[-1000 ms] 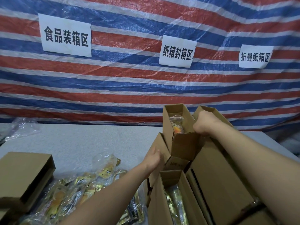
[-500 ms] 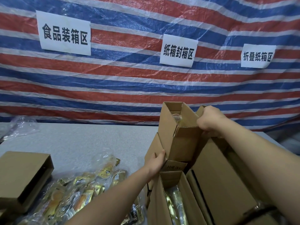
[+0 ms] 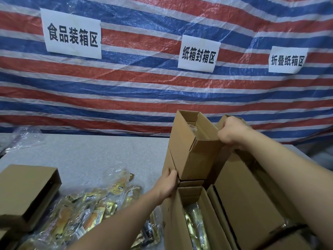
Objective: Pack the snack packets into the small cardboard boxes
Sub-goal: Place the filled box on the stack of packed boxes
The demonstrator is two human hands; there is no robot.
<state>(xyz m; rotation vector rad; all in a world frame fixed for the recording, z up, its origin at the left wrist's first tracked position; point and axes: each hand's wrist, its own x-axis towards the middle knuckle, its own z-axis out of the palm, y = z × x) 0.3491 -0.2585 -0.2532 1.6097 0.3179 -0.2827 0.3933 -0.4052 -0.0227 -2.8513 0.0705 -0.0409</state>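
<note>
A small cardboard box [image 3: 193,147] is held upright and slightly tilted above the other cartons at the right of the table [image 3: 100,156]; its top edge is gripped by the right hand [image 3: 232,132], fingers curled over the rim, while its lower corner is pinched by the left hand [image 3: 168,184]. The greatest risk is judged to lie in that tilt — should the open top be tipped further, the packet dimly seen inside could slide out, and a slip of the lower pinch could let the box drop onto the open box [image 3: 194,213] beneath it, where gold-wrapped packets are already lodged. The thin flaps could also be creased if the rim is squeezed hard. The held box is seen to be plain brown corrugated board, narrow and tall, its flaps standing open and its walls unmarked; only a hint of clear wrapper is visible within, so how full it is cannot be told. The loose snack packets [image 3: 86,212] — glossy, gold and orange, in crinkled clear film — are heaped on the table at lower left, just beside another brown carton [image 3: 27,192] and well apart from the held box.
</note>
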